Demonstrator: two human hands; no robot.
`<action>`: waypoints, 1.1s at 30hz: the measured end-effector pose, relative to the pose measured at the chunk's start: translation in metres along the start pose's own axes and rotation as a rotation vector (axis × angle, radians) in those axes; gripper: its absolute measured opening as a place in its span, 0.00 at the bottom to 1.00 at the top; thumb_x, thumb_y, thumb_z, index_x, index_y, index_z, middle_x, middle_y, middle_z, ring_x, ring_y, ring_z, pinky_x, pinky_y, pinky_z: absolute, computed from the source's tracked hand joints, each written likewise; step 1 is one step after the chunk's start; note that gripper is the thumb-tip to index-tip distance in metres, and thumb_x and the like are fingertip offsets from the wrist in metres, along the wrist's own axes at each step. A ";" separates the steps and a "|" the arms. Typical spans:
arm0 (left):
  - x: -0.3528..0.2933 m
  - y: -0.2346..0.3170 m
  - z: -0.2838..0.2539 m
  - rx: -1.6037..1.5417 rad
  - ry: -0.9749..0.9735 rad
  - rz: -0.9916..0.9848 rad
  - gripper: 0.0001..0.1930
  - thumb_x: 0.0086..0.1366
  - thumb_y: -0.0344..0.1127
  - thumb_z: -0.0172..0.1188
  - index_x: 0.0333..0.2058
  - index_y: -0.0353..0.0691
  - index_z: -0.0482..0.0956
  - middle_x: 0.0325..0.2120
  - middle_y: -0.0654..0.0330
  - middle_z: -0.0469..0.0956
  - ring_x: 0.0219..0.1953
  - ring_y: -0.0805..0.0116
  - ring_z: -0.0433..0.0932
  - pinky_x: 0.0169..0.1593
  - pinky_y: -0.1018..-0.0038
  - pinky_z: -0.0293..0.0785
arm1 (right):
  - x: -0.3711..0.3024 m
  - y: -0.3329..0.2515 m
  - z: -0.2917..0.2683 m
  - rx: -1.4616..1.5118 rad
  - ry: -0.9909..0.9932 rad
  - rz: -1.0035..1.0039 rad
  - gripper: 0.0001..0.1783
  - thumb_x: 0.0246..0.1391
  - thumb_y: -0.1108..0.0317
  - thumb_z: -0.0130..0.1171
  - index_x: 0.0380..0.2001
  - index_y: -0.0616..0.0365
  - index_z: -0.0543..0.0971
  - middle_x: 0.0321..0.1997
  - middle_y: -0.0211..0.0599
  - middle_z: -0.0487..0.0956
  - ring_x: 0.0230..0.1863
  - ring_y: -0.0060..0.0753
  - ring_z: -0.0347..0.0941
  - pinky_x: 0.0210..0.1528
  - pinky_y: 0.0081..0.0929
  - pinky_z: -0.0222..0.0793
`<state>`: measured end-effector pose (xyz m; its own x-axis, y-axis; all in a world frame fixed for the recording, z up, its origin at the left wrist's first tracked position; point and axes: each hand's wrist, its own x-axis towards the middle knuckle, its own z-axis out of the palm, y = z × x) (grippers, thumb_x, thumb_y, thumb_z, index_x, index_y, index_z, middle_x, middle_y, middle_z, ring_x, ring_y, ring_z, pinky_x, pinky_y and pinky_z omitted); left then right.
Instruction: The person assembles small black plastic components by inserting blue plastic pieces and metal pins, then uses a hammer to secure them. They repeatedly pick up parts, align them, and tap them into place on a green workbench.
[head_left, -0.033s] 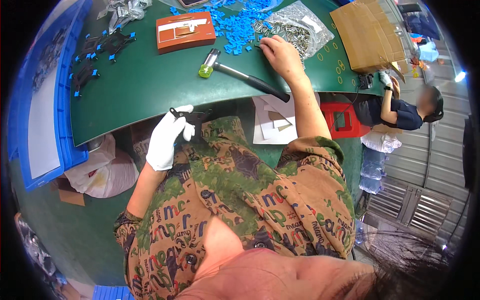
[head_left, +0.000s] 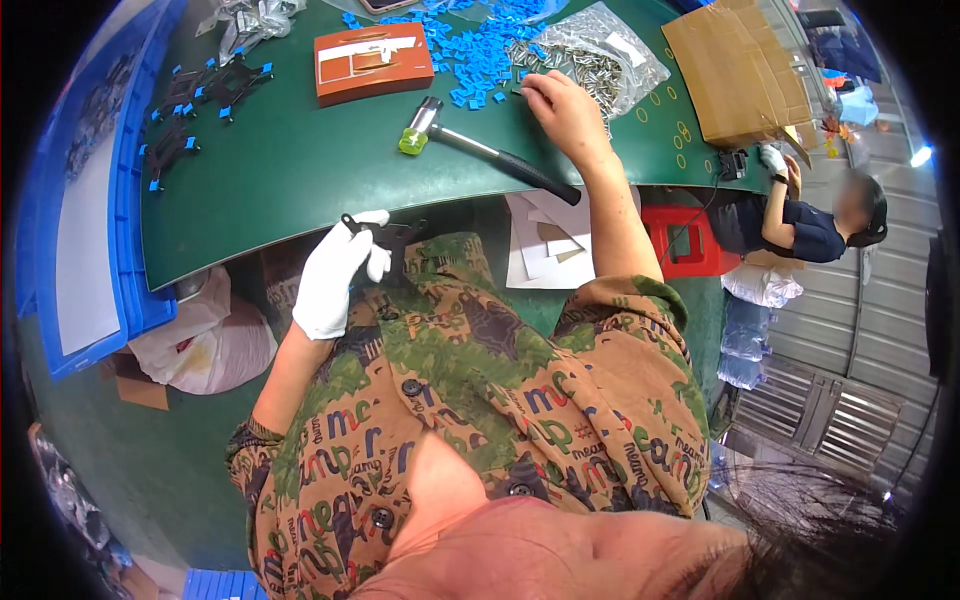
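My left hand [head_left: 330,280], in a white glove, is closed around a black plastic bracket [head_left: 402,240] just off the table's near edge, in front of my shirt. My right hand [head_left: 567,115] is bare and reaches over the table. Its thumb and fingers are drawn together beside a heap of small metal pins [head_left: 597,75] and loose blue plastic caps [head_left: 478,60]. Whatever sits between those fingertips is too small to make out. A mallet [head_left: 490,153] with a clear yellow-green head and black grip lies between the two hands.
A reddish-brown box [head_left: 345,88] stands behind the mallet. Black frames with blue tips [head_left: 232,88] lie at left, beside a large blue crate [head_left: 130,200]. A clear bag [head_left: 645,70] spreads under the pins. On the right are yellow rings [head_left: 683,131], a cardboard box [head_left: 735,75] and another person [head_left: 805,225].
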<state>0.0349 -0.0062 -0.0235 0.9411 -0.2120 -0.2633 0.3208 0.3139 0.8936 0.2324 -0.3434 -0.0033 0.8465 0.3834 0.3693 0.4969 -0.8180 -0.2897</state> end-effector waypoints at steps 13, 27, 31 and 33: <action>0.004 0.021 0.016 0.620 -0.036 0.094 0.14 0.76 0.42 0.53 0.42 0.37 0.82 0.26 0.61 0.80 0.30 0.69 0.77 0.41 0.71 0.74 | -0.034 -0.159 0.003 1.043 -0.389 -0.250 0.08 0.61 0.72 0.66 0.43 0.61 0.85 0.42 0.34 0.79 0.46 0.30 0.75 0.50 0.27 0.72; 0.002 0.019 0.009 0.664 -0.038 0.110 0.14 0.75 0.41 0.55 0.44 0.35 0.82 0.28 0.63 0.82 0.31 0.75 0.77 0.40 0.74 0.75 | -0.046 -0.171 0.019 0.626 -0.079 -0.485 0.10 0.55 0.71 0.68 0.42 0.52 0.84 0.39 0.31 0.80 0.43 0.37 0.76 0.53 0.35 0.66; 0.000 0.017 0.005 0.729 -0.019 0.190 0.13 0.75 0.39 0.55 0.45 0.34 0.81 0.29 0.63 0.83 0.31 0.74 0.78 0.39 0.74 0.76 | -0.051 -0.174 0.026 0.541 0.024 -0.524 0.10 0.57 0.67 0.68 0.42 0.51 0.83 0.38 0.27 0.79 0.42 0.32 0.76 0.54 0.36 0.64; -0.002 0.017 0.007 0.677 0.002 0.166 0.13 0.74 0.38 0.56 0.45 0.34 0.81 0.30 0.62 0.83 0.31 0.73 0.79 0.40 0.73 0.76 | -0.051 -0.175 0.024 0.522 0.031 -0.524 0.10 0.56 0.67 0.68 0.41 0.51 0.83 0.38 0.27 0.79 0.42 0.32 0.76 0.54 0.36 0.64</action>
<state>0.0380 -0.0071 -0.0053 0.9724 -0.2092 -0.1037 0.0361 -0.3040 0.9520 0.1072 -0.2093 0.0073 0.4711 0.6490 0.5974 0.8674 -0.2178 -0.4475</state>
